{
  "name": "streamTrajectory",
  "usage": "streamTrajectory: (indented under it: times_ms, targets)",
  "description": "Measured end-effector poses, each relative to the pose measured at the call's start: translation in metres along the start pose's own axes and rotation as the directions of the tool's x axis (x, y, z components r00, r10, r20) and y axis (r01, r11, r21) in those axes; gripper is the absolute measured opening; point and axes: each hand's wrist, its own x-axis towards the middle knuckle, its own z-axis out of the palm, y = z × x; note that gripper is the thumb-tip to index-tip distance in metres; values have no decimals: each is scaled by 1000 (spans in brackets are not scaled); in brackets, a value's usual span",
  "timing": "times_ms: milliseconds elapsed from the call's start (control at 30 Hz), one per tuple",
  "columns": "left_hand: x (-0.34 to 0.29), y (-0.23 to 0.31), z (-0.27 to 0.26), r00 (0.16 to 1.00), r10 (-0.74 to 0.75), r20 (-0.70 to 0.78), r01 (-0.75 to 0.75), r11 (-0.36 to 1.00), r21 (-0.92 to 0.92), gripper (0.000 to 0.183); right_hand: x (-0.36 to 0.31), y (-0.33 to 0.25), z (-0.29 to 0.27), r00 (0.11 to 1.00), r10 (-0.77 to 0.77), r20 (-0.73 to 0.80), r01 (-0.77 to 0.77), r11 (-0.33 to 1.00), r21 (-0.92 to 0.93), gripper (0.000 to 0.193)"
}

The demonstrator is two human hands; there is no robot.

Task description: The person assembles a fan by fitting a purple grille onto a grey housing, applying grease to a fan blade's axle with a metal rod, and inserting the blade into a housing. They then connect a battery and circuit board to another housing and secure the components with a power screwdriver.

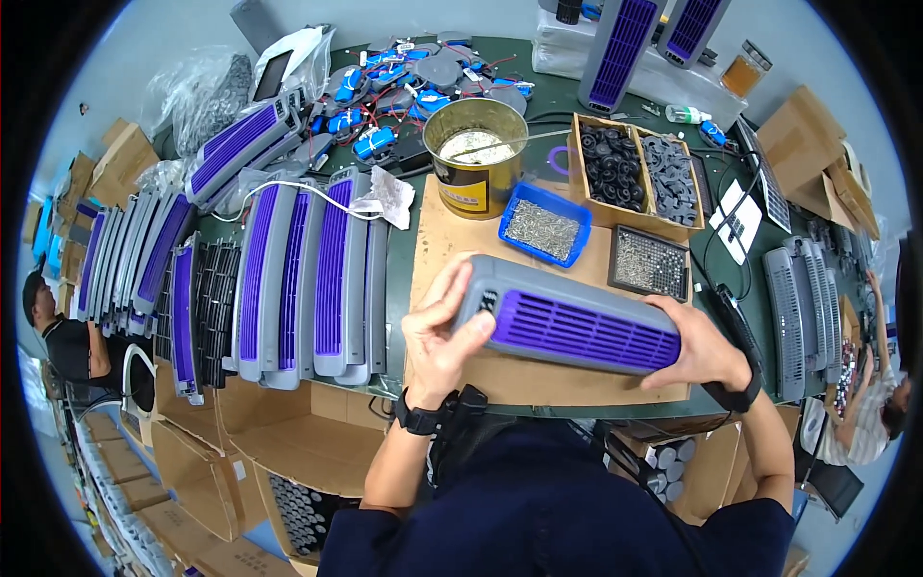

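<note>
Between my two hands is a long grey fan housing (pixel 586 325) with a purple slatted grille facing up. It is tilted a little, its right end lower in the picture. My left hand (pixel 444 332) grips the left end, thumb beside the small dark control buttons. Around the right end my right hand (pixel 700 348) is wrapped, thumb at the lower edge. Under the housing lies a brown cardboard sheet (pixel 433 260). Just beyond it stand a blue tray (pixel 586 235) of small screws and a dark tray (pixel 688 288) holding small metal pieces.
Several similar purple-grilled housings (pixel 332 288) stand at the left. Behind are a large tin (pixel 464 188), a wooden box (pixel 575 173) of black and grey parts, and a pile of blue battery packs with wires (pixel 375 142). Other people (pixel 72 341) sit at both sides.
</note>
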Motion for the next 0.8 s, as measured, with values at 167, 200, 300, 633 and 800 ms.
streamTrajectory:
  times_ms: [167,200,300,633,800]
  targets:
    - [3,18,15,981,139,136,-147,988,47,58,-1,4,2,979,103,175,-151,945,289,94]
    - [1,13,16,988,128,88,-138,984,115,56,-5,2,8,989,89,115,-114,965,237,93]
    - [1,10,16,962,245,117,-259,958,123,52,-10,-4,18,1000,17,-19,-16,996,86,91]
    - [3,39,-1,929,300,214,-333,933,136,49,-1,-24,31,995,-101,-4,99,967,235,96]
    - [-13,37,-8,946,290,146,-307,946,107,63,11,-22,28,981,-183,61,173,974,147,93]
